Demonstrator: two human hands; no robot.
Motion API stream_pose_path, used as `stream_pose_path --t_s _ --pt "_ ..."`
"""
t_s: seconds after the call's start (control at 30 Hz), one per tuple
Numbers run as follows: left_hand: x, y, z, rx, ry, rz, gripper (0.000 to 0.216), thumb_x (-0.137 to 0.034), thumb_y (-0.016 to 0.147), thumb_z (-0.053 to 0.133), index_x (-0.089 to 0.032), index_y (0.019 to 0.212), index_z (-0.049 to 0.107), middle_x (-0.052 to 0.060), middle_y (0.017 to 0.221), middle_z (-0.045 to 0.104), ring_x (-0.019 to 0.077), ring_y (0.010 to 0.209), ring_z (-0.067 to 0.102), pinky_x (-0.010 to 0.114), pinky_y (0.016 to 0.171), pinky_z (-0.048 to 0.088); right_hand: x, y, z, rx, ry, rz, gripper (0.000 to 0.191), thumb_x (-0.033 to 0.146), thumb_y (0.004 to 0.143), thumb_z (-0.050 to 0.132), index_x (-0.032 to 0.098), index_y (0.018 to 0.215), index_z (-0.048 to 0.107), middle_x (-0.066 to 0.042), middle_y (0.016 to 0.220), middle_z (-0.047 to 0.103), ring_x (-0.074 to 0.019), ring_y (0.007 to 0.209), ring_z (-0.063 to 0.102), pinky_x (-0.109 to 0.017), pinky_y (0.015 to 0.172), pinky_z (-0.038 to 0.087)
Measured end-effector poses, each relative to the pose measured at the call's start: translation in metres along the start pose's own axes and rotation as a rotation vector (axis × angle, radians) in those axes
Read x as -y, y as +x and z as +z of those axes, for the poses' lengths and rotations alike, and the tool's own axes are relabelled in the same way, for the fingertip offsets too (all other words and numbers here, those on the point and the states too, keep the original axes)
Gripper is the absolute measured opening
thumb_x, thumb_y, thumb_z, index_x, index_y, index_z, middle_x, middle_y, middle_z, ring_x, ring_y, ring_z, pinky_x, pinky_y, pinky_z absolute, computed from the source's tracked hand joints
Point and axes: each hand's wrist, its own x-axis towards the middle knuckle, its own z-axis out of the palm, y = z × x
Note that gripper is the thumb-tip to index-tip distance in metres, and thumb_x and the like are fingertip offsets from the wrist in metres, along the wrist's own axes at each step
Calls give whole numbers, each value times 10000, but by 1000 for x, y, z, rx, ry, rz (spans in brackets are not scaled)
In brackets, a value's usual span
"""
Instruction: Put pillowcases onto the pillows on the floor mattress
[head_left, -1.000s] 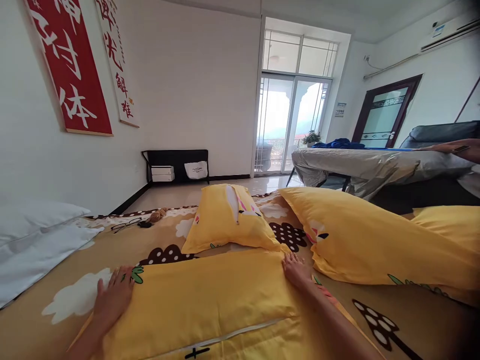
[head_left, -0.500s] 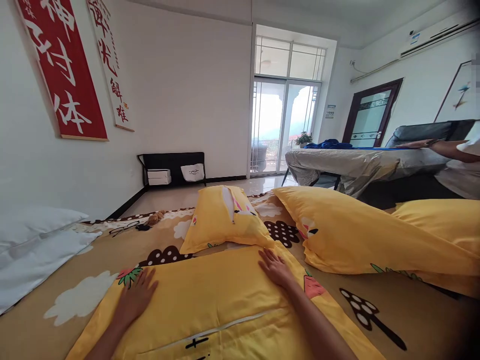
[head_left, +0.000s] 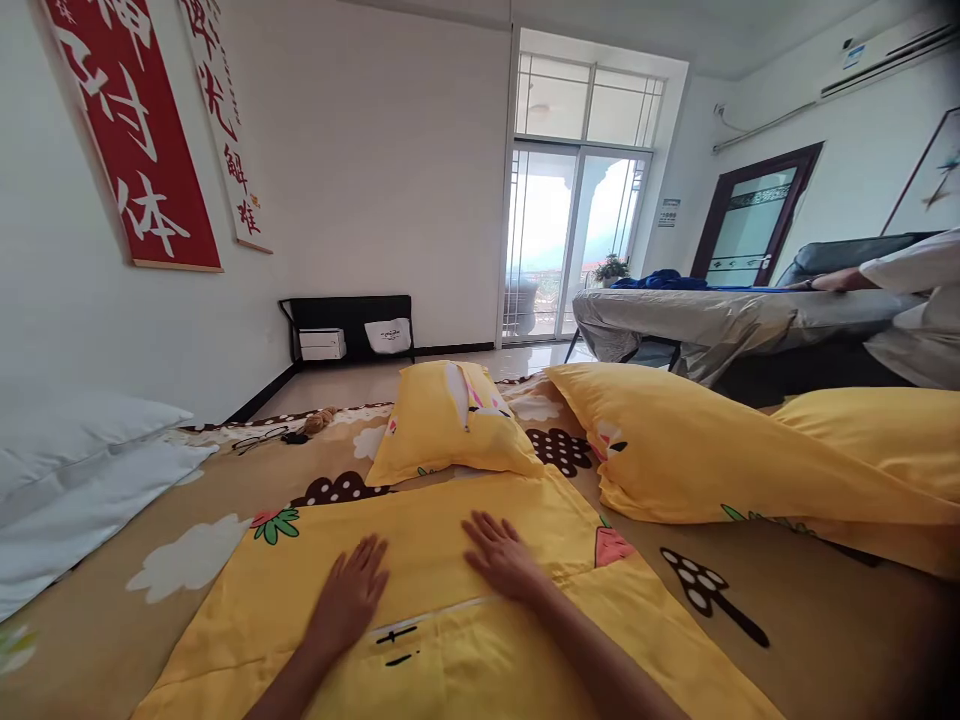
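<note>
A flat yellow pillowcase (head_left: 300, 590) lies spread on the patterned bed sheet (head_left: 825, 640) in front of me. My left hand (head_left: 351, 592) rests palm down on its middle, fingers stretched out. My right hand (head_left: 501, 555) lies flat beside it, fingers spread, close to the zip line (head_left: 442, 610). Neither hand holds anything. A stuffed yellow pillow (head_left: 450, 422) lies just beyond the pillowcase. A larger yellow pillow (head_left: 697, 455) lies to the right, with another (head_left: 885, 430) behind it.
White pillows (head_left: 82, 470) sit at the left by the wall. Glasses (head_left: 255, 438) and small items lie at the sheet's far edge. Another person's arm and sleeve (head_left: 900, 275) reach over a grey-covered table (head_left: 720, 315) at the right. A black shelf (head_left: 349, 325) stands by the balcony door.
Both hands have slid inward from the pillowcase's outer edges toward its middle. The view has dropped and shifted slightly; the other person's arm moved further left over the table.
</note>
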Motion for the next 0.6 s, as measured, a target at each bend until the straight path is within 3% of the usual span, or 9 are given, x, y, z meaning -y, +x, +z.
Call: stream_pose_path --t_s 0.13,0.2,0.23,0.3,0.37,0.43,0.5,0.53,0.6 --pt "135 -41 -6 -82 92 -307 580 -385 913 260 -175 1441 371 51 1524 308 214 1416 262 460 1154 226 -108 -49 -40 -98 -44 273 567 393 939 262 158 1439 392 -105 1513 309 -241 1409 245 -482 1144 207" --pt "175 -59 -11 -162 118 -388 562 -323 894 253 -114 1358 491 93 1456 428 216 1377 346 407 1137 285 -134 -68 -52 -152 -62 346 556 317 940 206 115 1379 482 -136 1468 392 -243 1384 309 -425 1139 247" --pt "180 -66 -13 -223 130 -398 564 -310 889 241 -88 1324 523 108 1433 459 218 1368 363 390 1132 299 -135 -73 -54 -177 -69 365 565 289 938 182 85 1348 514 -159 1447 418 -255 1373 328 -416 1138 255" --pt "156 -74 -15 -330 137 -321 577 -335 898 230 -69 1314 529 113 1427 463 223 1369 361 382 1133 309 -113 -78 -49 -205 -72 367 570 268 934 183 30 1322 526 -201 1430 427 -282 1365 340 -419 1137 263" --pt "96 -75 -13 -350 114 -120 585 -405 918 261 -107 1380 462 79 1467 409 221 1381 339 384 1138 310 -62 -78 -33 -190 -56 295 543 289 932 253 56 1365 485 -172 1460 394 -267 1373 327 -396 1142 263" --pt "26 -77 -7 -256 67 153 560 -438 947 297 -197 1448 360 21 1515 319 203 1393 314 361 1135 321 0 -80 -13 -118 -8 100 530 358 926 358 216 1434 409 -33 1507 339 -187 1391 293 -323 1153 244" --pt "-25 -85 3 -157 22 387 563 -434 964 305 -261 1493 225 -9 1525 282 183 1390 320 345 1133 326 52 -90 3 13 106 -212 568 380 935 382 275 1485 283 -3 1535 259 -185 1412 240 -385 1165 217" --pt "-37 -93 8 -107 5 449 573 -435 966 312 -286 1501 169 -18 1528 270 179 1387 325 348 1136 322 66 -97 8 60 146 -297 570 410 947 367 304 1493 244 7 1541 229 -195 1419 218 -429 1168 202" --pt "-27 -119 19 -47 3 440 589 -454 954 334 -350 1493 119 -37 1524 262 191 1374 352 381 1123 348 66 -118 11 108 172 -309 555 477 958 323 364 1490 212 32 1547 188 -222 1425 192 -506 1163 183"
